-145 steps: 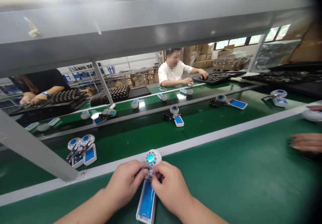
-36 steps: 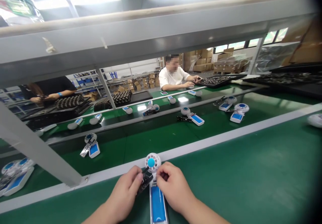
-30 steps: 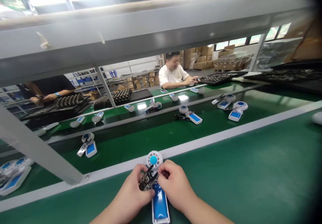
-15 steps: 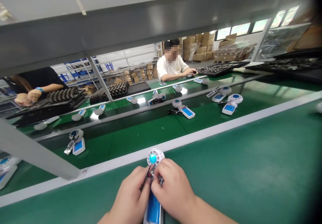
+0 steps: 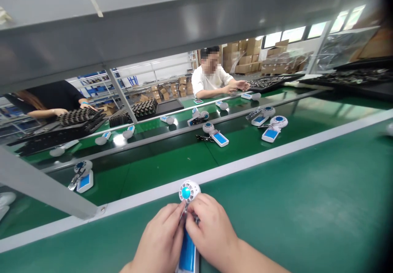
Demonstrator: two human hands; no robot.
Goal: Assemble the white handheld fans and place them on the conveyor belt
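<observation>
A white handheld fan (image 5: 189,254) with a blue panel along its handle lies on the green work surface in front of me. Its round vented head (image 5: 186,192) has a shiny blue centre and points away from me. My left hand (image 5: 159,237) is closed around the left side of the fan, thumb and forefinger pressed near the neck. From the right, my right hand (image 5: 211,228) closes with bent fingers at the same spot, pinching at small parts there. Those parts are mostly covered by my fingers, so I cannot make them out.
Beyond a white rail (image 5: 239,165), a green conveyor (image 5: 172,158) carries several similar fans, some with dark strips attached. A grey post (image 5: 46,187) rises at left, and a grey beam (image 5: 184,23) crosses overhead. Two co-workers sit opposite near black trays (image 5: 273,82) of parts.
My left fingers have closed in over the dark piece at the fan's neck. Fans on the near conveyor lane have shifted left, those on the far lane right. Both co-workers' hands have moved.
</observation>
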